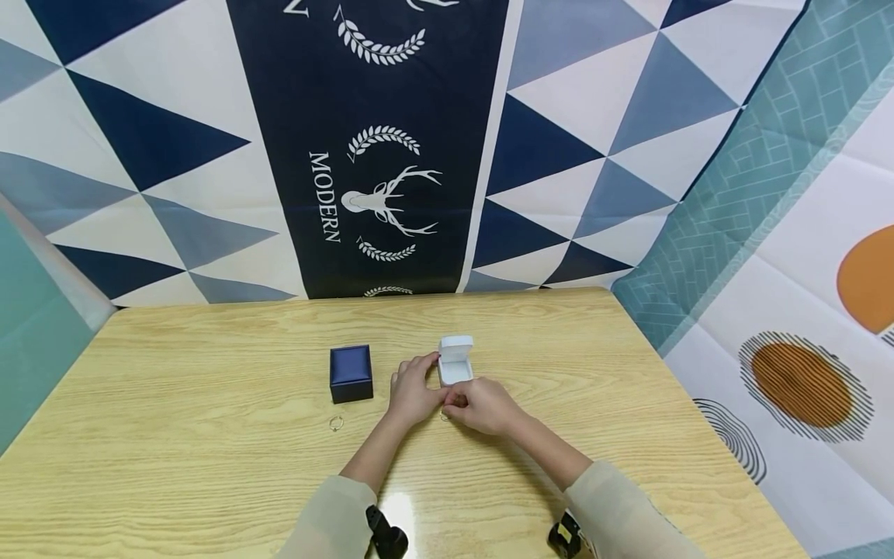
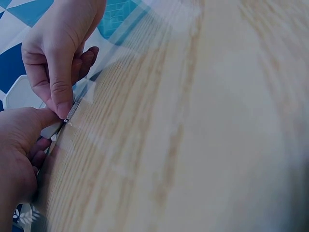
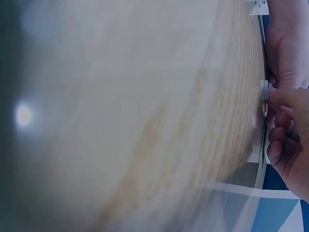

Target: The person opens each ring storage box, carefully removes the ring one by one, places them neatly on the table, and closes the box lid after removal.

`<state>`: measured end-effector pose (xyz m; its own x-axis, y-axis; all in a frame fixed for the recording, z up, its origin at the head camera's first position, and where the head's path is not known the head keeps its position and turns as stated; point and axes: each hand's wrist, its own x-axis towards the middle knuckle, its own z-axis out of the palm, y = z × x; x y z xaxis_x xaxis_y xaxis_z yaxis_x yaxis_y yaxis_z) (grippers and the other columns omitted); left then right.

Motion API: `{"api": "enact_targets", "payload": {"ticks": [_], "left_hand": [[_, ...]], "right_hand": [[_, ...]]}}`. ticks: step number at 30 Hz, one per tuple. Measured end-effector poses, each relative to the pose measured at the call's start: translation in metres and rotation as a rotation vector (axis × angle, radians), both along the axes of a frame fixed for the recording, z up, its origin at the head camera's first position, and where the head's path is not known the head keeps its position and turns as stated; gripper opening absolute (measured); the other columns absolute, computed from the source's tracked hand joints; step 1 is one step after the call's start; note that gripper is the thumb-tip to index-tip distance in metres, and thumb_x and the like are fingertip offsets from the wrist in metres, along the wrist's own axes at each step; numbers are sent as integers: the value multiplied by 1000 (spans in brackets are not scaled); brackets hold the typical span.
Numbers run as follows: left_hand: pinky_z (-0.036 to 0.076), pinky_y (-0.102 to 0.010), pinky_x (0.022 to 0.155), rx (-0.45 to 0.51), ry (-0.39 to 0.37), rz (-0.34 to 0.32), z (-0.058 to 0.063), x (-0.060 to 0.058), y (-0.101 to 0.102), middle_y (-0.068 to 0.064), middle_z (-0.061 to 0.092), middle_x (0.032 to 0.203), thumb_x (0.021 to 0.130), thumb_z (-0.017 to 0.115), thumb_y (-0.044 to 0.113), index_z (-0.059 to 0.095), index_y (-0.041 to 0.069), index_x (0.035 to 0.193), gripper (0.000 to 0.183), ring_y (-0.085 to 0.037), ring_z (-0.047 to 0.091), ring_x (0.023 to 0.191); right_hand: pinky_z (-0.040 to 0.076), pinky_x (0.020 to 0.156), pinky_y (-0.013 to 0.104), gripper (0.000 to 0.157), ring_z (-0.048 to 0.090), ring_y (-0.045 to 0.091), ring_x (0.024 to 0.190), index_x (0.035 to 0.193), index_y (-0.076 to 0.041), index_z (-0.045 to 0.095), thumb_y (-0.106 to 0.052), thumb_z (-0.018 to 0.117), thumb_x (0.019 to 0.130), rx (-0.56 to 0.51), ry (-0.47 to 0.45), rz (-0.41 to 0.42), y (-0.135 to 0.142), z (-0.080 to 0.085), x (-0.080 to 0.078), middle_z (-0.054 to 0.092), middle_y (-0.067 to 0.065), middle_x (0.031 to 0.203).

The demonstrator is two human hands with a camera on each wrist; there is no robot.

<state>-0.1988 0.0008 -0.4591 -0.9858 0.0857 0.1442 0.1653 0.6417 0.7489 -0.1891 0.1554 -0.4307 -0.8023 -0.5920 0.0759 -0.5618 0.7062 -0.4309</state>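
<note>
A small white ring box [image 1: 456,373] stands on the table with its lid raised. My left hand [image 1: 414,394] holds it, fingers along its left side and thumb at its front. Just in front of the box, my right hand [image 1: 486,407] pinches a ring [image 1: 444,416] between thumb and index finger, the other fingers curled in. The left wrist view shows the ring [image 2: 72,111] as a narrow glittering band under the right fingertips, close to the left thumb. In the right wrist view the ring [image 3: 265,91] sits at the fingertips, edge-on.
To the left of the hands is a closed dark blue box [image 1: 351,374]. A second ring [image 1: 336,423] lies in front of it on the wooden table [image 1: 209,466]. Patterned cloth [image 1: 391,194] hangs behind the table's far edge.
</note>
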Motion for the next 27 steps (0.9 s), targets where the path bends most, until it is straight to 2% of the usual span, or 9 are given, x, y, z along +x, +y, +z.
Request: {"api": "enact_targets", "payload": {"ticks": [19, 27], "left_hand": [[32, -38, 87, -7, -15, 2, 0, -1, 0, -7, 60, 123, 73, 78, 29, 53, 10, 131, 66, -24, 46, 110], [32, -38, 86, -5, -18, -1, 0, -2, 0, -7, 60, 123, 74, 77, 29, 53, 10, 131, 64, -25, 46, 110]], "right_hand": [[37, 52, 17, 11, 45, -3, 54, 76, -15, 68, -24, 70, 83, 0, 14, -26, -1, 3, 2, 63, -9, 63], [38, 52, 17, 12, 45, -3, 54, 78, -15, 67, -25, 68, 85, 0, -7, -26, 0, 4, 3, 63, -9, 64]]}}
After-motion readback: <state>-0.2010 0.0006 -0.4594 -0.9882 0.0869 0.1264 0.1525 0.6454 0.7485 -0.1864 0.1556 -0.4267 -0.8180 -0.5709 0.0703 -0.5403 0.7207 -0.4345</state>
